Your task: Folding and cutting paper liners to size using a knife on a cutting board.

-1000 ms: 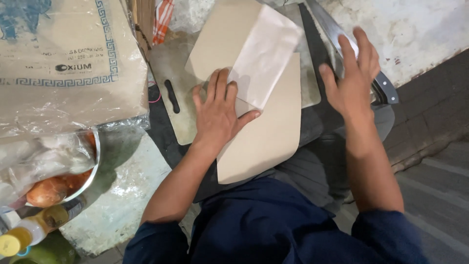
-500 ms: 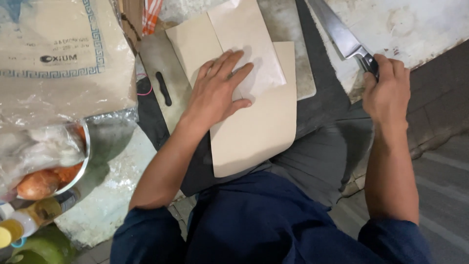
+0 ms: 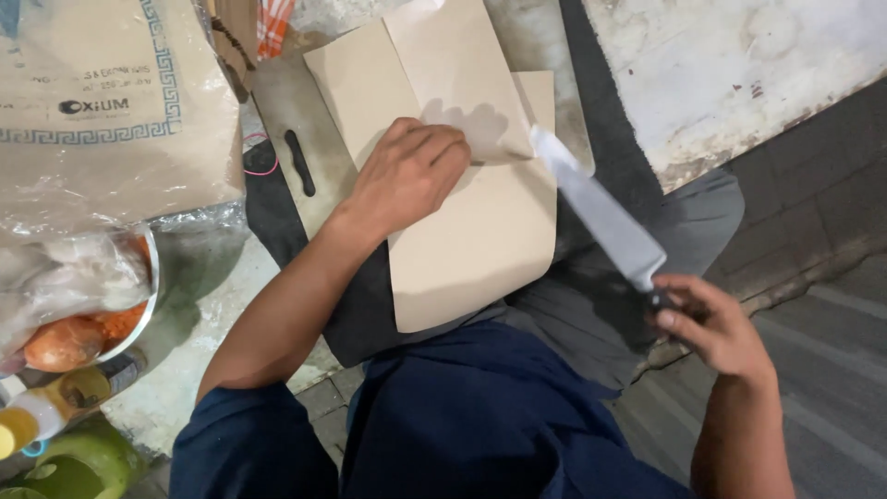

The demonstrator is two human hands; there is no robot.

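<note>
Seen from the head camera, a rough grey worktop [image 3: 527, 37] runs past a dark mat, with a whitewashed slab [image 3: 739, 74] at the upper right and paving below. On a grey cutting board [image 3: 286, 111] with a slot handle lies a stack of tan paper sheets [image 3: 471, 240], the top sheet [image 3: 453, 65] set askew over the lower ones.

The left hand [image 3: 407, 176] lies on the paper near the top sheet's lower edge, its grip loosely curled, fingers [image 3: 434, 148] bent and pressing the sheet down rather than clamped round anything.

The right hand [image 3: 716, 328] has its grip closed on the dark handle of a large kitchen knife [image 3: 601, 212]. The blade slants up and left, its tip at the paper just beside the left fingers, at the edge of the top sheet.

As for progress, the sheets look whole: no cut strip or loose offcut shows, so by my judgement the cutting is only at its start.

Off to the left sit a cardboard box [image 3: 111, 102] under clear plastic, a glass bowl [image 3: 83, 314] of bagged food, and a yellow-capped bottle [image 3: 28, 420].
</note>
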